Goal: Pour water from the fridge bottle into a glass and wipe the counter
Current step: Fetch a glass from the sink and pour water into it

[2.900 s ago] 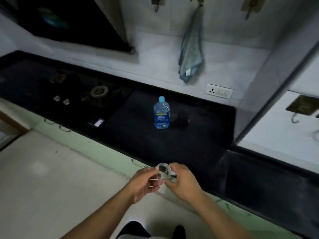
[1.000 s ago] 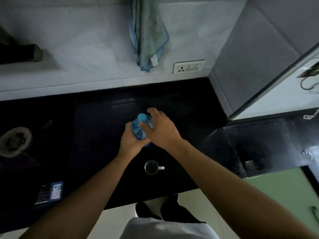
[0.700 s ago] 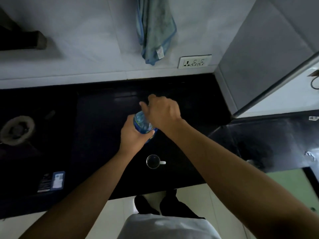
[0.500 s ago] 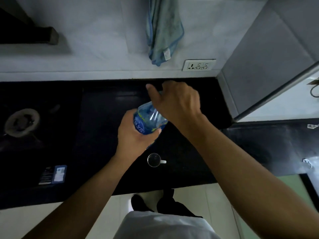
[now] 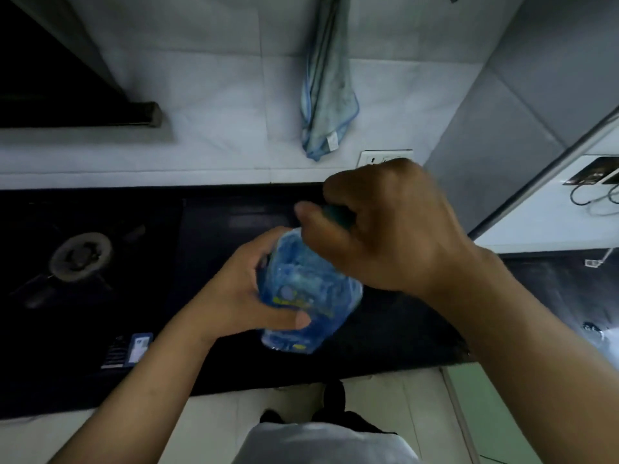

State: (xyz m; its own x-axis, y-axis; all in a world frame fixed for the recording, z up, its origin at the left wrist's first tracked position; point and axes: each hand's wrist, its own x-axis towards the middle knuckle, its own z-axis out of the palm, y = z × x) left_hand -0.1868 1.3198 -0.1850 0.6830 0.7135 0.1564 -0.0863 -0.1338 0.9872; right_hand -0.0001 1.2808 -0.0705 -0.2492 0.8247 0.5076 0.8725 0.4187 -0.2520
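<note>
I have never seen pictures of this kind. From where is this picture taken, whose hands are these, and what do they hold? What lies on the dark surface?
There is no machine here. A person wears a wide-angle camera on the head, so the picture looks forward and down at that person's own two bare hands. The wide lens bends the edges. The left hand grips the body of a blue water bottle, held over the black counter. The right hand is curled round the bottle's cap; whether the cap is loose, I cannot tell. At the left of the counter is a stove burner, and near the front edge lies a small card-like object. A blue cloth hangs on the wall, beside a socket. No glass shows in this picture.
</note>
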